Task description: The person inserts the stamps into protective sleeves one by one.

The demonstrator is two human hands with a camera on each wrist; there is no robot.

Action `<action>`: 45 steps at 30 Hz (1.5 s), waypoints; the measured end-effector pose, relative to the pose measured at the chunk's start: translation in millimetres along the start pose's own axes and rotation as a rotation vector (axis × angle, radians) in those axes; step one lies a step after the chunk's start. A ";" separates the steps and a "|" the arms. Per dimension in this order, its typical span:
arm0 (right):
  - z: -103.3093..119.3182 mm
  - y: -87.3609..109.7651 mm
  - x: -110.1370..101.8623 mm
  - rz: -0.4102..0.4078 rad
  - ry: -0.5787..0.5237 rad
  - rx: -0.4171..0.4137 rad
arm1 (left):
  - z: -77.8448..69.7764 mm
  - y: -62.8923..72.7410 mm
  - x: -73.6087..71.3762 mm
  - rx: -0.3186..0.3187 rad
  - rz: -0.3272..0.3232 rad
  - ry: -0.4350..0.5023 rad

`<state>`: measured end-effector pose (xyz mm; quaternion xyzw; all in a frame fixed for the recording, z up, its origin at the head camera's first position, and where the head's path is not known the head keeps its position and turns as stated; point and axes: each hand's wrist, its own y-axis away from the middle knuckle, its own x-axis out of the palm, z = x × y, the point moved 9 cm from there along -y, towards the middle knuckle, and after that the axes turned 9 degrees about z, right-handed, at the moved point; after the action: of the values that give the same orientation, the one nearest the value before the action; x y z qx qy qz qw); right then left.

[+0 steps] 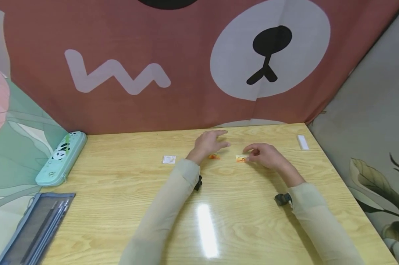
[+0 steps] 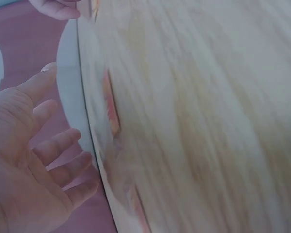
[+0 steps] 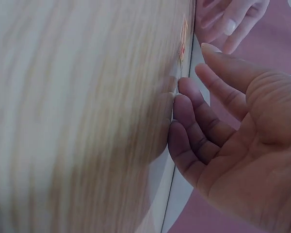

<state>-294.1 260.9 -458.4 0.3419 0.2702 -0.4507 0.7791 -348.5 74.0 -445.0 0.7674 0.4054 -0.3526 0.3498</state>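
Note:
Three small cards lie in a row on the wooden table (image 1: 225, 206): a whitish one (image 1: 169, 159) at the left, an orange one (image 1: 214, 156) in the middle and an orange-and-white one (image 1: 241, 158) at the right. My left hand (image 1: 208, 143) reaches over the middle card with thumb and fingers spread, holding nothing; the left wrist view shows the middle card (image 2: 110, 104) apart from the fingers. Beside the right card is my right hand (image 1: 265, 154), fingertips right at its edge. In the right wrist view, its loosely bent fingers (image 3: 199, 133) rest low at the tabletop, away from the thumb.
A mint pencil case (image 1: 61, 160) with a panda picture stands at the back left. In front of it lies a mesh zip pouch (image 1: 37, 228) with pencils inside. A small white block (image 1: 303, 142) is near the right edge. A bear-print cloth (image 1: 186, 106) hangs behind the table.

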 end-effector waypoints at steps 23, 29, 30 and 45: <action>7.1 -8.7 7.7 0.023 0.001 0.022 | -7.5 -21.1 6.3 -0.056 -0.034 -0.141; 10.7 -9.9 9.0 0.025 0.035 0.016 | -12.6 -24.9 11.7 -0.051 -0.048 -0.204; 11.3 -10.0 9.3 0.026 0.044 0.013 | -13.8 -25.4 12.7 -0.049 -0.051 -0.220; 6.7 -5.9 3.7 0.019 0.110 0.038 | -33.4 -23.8 22.0 -0.030 -0.031 -0.267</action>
<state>-296.9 251.6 -458.6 0.3834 0.3009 -0.4287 0.7608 -351.3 119.9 -452.2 0.7019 0.3722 -0.4510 0.4068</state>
